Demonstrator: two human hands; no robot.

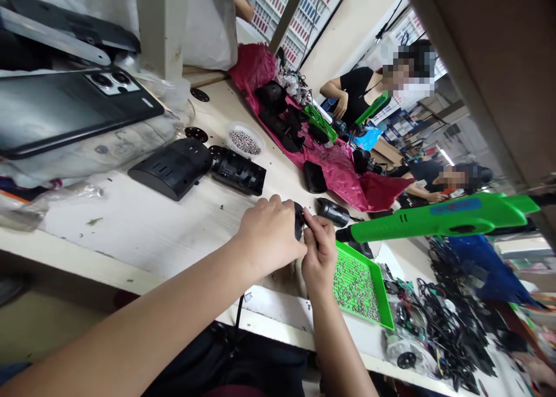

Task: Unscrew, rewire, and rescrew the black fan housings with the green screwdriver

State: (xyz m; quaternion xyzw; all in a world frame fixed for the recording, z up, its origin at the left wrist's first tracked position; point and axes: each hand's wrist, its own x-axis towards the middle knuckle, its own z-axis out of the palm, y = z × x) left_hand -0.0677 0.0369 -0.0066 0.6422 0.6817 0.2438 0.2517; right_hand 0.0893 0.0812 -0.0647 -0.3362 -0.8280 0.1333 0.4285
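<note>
Green tray (pixel 382 304) sitting just right of the right hand (pixel 319 252), full of small screws (pixel 354 281); a clear round tub (pixel 244 140) well beyond the left hand (pixel 269 235) is holding more screws. No readable writing anywhere. Left hand is wrapping around a small black part (pixel 299 220), fingers curled shut on it; right-hand fingertips (pixel 309 219) are pinching the same part from its right side, so the part is sitting between both hands above the table (pixel 143 223). Green screwdriver (pixel 438 217) is hanging just right of the hands, tip pointing at them. Black housings (pixel 237 170) are lying beyond the left hand
</note>
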